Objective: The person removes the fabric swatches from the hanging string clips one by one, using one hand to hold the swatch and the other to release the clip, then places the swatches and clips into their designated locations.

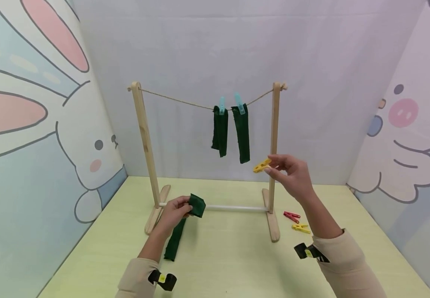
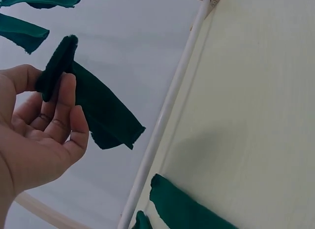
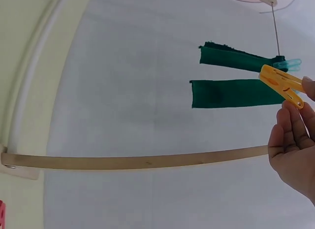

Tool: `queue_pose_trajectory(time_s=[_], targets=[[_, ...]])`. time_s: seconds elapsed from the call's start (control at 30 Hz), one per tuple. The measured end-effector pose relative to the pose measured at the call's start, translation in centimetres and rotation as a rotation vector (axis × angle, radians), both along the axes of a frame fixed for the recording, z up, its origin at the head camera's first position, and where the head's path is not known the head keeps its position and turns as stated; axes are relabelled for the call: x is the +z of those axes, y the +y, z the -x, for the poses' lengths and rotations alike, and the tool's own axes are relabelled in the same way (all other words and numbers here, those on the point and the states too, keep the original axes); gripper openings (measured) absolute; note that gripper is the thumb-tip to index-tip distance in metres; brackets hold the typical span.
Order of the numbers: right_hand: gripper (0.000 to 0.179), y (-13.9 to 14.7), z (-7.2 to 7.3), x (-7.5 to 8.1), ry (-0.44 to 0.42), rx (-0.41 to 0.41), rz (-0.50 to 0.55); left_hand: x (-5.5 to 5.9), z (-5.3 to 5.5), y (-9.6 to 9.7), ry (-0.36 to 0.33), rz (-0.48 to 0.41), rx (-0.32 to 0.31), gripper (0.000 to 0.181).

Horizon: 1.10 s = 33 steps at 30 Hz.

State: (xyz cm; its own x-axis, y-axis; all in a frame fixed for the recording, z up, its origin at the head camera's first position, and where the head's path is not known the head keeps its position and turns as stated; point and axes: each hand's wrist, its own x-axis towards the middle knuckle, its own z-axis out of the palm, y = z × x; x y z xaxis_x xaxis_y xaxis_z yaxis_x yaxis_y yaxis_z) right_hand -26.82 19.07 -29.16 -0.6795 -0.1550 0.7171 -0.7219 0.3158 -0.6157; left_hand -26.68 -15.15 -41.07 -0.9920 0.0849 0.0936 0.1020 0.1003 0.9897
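Observation:
My left hand (image 1: 175, 213) pinches a folded dark green cloth strip (image 1: 197, 205) in front of the rack's left post; in the left wrist view a length of the cloth (image 2: 101, 108) hangs below the fingers. Up near the right post, my right hand (image 1: 293, 176) holds a yellow clothespin (image 1: 262, 165) between thumb and fingers, its nose pointing left. Two green strips, one left (image 1: 220, 132) and one right (image 1: 242, 138), hang over the cord (image 1: 177, 99), each under a light blue clothespin (image 1: 222, 106). Another green cloth (image 1: 175, 240) lies on the table below my left hand.
The wooden rack has a left post (image 1: 146, 140), a right post (image 1: 275, 124) and a white lower bar (image 1: 233, 208). Right of it, a red clothespin (image 1: 292, 216) and another yellow clothespin (image 1: 301, 228) lie on the table. Cartoon-printed panels stand at both sides.

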Motion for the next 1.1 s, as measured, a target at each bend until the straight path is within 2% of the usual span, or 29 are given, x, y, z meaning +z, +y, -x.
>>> queue_pose_trajectory(time_s=[0.17, 0.27, 0.47, 0.63, 0.83, 1.0, 1.1], targets=[[0.025, 0.3, -1.4, -1.0, -0.071, -0.024, -0.012, -1.1, -0.1, -0.1, 0.011, 0.028, -0.033, 0.035], [0.024, 0.7, -2.1, -1.7, -0.099, -0.041, -0.004, -2.1, -0.1, -0.2, 0.020, 0.063, -0.061, 0.040], [0.026, 3.2, -0.6, -5.8, -0.194, -0.059, 0.048, -4.2, -0.2, -0.2, 0.039, 0.131, -0.061, 0.040], [0.029, 4.6, -0.8, -8.1, -0.275, -0.096, 0.025, -4.8, -1.4, -0.1, 0.021, 0.155, -0.046, 0.040], [0.030, 5.9, -1.4, -10.2, -0.342, -0.090, 0.022, -5.3, -3.1, -0.5, -0.037, 0.190, -0.051, 0.042], [0.032, 7.0, -1.5, -11.7, -0.376, -0.111, 0.030, -5.9, -3.5, -0.6, -0.045, 0.216, -0.084, 0.041], [0.033, 7.6, -1.6, -12.3, -0.400, -0.128, 0.032, -6.2, -3.5, -0.5, -0.053, 0.231, -0.126, 0.041]])
